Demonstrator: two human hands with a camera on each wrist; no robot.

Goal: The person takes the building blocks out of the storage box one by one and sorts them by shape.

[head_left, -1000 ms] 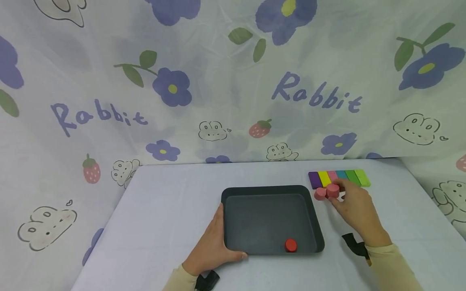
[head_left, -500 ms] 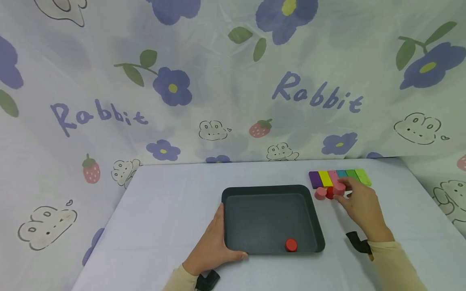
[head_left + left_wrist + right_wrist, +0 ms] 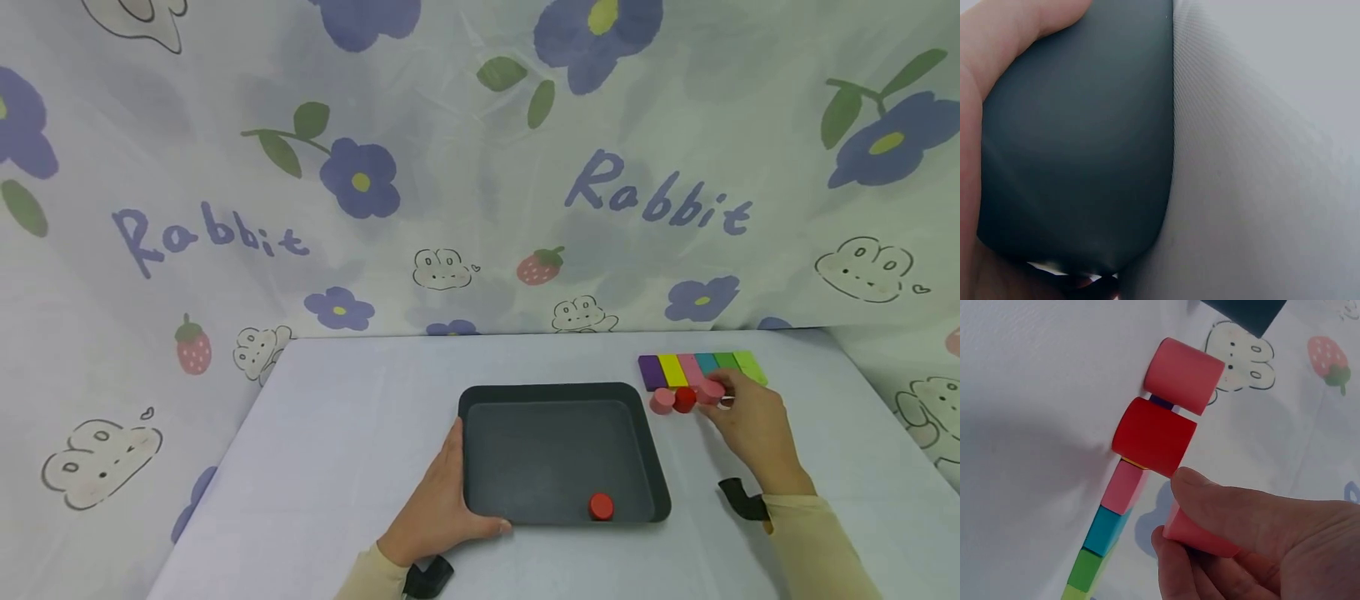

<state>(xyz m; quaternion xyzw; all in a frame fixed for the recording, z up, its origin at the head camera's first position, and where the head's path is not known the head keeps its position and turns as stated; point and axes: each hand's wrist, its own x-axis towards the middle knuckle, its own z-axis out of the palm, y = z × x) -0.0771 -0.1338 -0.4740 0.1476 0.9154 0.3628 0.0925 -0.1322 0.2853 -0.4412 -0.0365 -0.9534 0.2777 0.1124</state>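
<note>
A dark grey baking tray [image 3: 540, 450] lies on the white table, with a red cylindrical block [image 3: 601, 506] inside near its front right. My left hand [image 3: 438, 508] holds the tray's front left corner, fingers along the left side and thumb at the front edge. Behind and right of the tray, my right hand [image 3: 757, 429] pinches a pink cylindrical block [image 3: 1194, 534] between thumb and fingers. Left of it stand another red cylindrical block [image 3: 684, 401] and a second pink cylindrical block [image 3: 662, 401], side by side. The left wrist view shows mostly the tray's side [image 3: 1079, 144].
A row of coloured rectangular blocks [image 3: 652, 372], purple through light green, lies just behind the cylinders. Farther back, a curtain [image 3: 480, 192] printed with flowers and rabbits hangs behind the table. The white tabletop [image 3: 337, 417] extends left of the tray.
My right hand has shifted slightly right with the pink cylindrical block, lowering it beside the red one, which has come into full view. My left hand and the tray stay put.
</note>
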